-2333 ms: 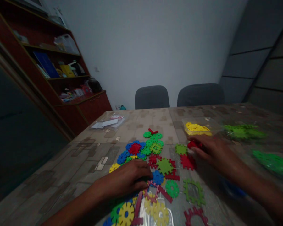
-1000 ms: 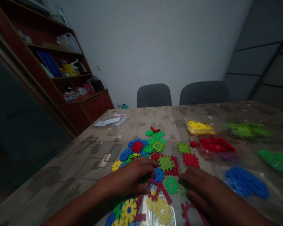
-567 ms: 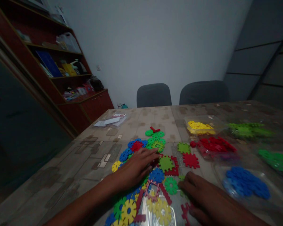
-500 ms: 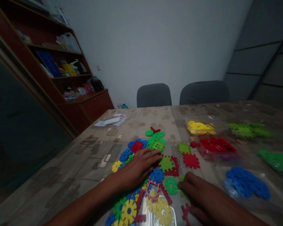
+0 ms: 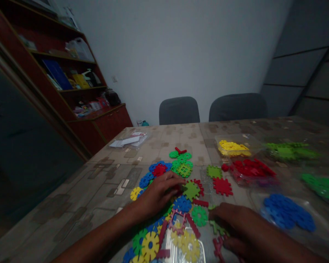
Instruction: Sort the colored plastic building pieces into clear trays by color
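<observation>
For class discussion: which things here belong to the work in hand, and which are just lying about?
In use: left hand, right hand, loose plastic pieces, yellow pile, red pile, blue pile.
Lying about: paper packet, chairs, shelves.

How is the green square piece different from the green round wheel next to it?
The green square piece, beside the left hand, is yellowish green, straight-sided and looks solid. The green round wheel, near the right hand, is deeper green, circular, with holes through it. Both are flat, toothed and lie on the table.
</observation>
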`<state>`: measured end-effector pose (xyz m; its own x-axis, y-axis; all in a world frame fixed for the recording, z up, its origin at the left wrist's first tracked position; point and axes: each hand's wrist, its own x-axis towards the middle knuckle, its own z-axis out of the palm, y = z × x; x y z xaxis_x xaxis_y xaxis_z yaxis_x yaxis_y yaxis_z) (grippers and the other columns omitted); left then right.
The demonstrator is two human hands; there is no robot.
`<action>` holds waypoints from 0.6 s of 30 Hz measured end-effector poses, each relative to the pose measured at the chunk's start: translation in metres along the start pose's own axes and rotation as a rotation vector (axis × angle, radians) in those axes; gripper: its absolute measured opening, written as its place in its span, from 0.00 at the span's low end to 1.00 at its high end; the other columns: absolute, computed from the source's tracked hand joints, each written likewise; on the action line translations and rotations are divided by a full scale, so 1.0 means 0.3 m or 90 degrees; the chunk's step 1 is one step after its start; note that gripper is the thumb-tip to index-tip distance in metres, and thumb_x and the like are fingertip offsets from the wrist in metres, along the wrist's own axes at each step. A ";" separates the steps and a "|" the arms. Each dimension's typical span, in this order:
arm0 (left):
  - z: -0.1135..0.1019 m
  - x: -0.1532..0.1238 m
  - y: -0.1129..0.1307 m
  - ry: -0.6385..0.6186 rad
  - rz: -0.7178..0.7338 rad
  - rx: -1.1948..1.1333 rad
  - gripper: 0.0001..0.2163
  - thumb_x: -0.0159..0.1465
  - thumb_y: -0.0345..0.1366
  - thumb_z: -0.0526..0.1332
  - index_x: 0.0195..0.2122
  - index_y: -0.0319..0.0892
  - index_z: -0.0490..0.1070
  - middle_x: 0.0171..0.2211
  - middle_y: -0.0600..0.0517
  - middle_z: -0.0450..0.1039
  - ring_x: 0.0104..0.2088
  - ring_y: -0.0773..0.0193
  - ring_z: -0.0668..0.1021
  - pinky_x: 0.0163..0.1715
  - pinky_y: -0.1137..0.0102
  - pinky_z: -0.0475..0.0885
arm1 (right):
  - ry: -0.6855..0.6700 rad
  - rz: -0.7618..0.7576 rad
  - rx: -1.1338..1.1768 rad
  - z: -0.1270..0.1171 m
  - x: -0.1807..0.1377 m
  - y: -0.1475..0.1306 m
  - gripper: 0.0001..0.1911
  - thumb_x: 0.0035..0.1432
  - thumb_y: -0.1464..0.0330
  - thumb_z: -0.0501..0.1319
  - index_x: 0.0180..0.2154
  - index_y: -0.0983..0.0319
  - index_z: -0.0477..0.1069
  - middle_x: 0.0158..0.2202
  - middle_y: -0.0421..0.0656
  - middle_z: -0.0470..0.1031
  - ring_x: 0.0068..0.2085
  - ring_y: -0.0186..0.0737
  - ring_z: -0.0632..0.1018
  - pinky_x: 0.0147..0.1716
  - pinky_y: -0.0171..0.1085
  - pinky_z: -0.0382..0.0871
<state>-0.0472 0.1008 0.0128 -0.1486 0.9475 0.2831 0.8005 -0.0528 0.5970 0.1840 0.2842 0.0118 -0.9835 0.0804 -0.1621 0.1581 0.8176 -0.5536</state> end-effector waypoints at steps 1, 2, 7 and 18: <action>-0.001 0.001 0.005 -0.003 0.000 -0.017 0.16 0.70 0.25 0.56 0.55 0.48 0.69 0.50 0.49 0.72 0.50 0.59 0.75 0.50 0.62 0.71 | -0.005 0.006 0.005 -0.005 0.002 0.000 0.26 0.56 0.74 0.61 0.56 0.52 0.70 0.53 0.44 0.75 0.52 0.47 0.75 0.51 0.45 0.68; -0.002 0.001 0.010 -0.009 0.001 -0.030 0.16 0.70 0.25 0.56 0.56 0.48 0.70 0.51 0.48 0.72 0.51 0.59 0.74 0.52 0.61 0.71 | -0.017 0.010 0.007 -0.010 0.004 -0.003 0.24 0.57 0.73 0.62 0.55 0.52 0.71 0.51 0.44 0.76 0.50 0.47 0.76 0.49 0.45 0.69; 0.003 -0.002 0.009 -0.044 0.009 -0.025 0.17 0.70 0.28 0.57 0.58 0.49 0.69 0.56 0.47 0.72 0.56 0.57 0.73 0.58 0.56 0.68 | -0.021 0.002 -0.003 -0.025 0.007 -0.021 0.17 0.59 0.74 0.56 0.47 0.55 0.74 0.44 0.43 0.78 0.44 0.45 0.77 0.42 0.45 0.70; 0.026 0.015 0.046 -0.126 0.040 0.163 0.20 0.70 0.29 0.58 0.62 0.48 0.63 0.63 0.46 0.64 0.59 0.52 0.70 0.58 0.56 0.67 | 0.055 0.052 -0.057 0.015 0.013 0.059 0.16 0.62 0.71 0.54 0.49 0.57 0.73 0.47 0.49 0.75 0.45 0.48 0.77 0.45 0.48 0.70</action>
<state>-0.0323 0.1069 0.0165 0.0008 0.9891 0.1473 0.9285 -0.0555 0.3673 0.1835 0.2965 -0.0023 -0.9723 0.1936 -0.1309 0.2327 0.8538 -0.4657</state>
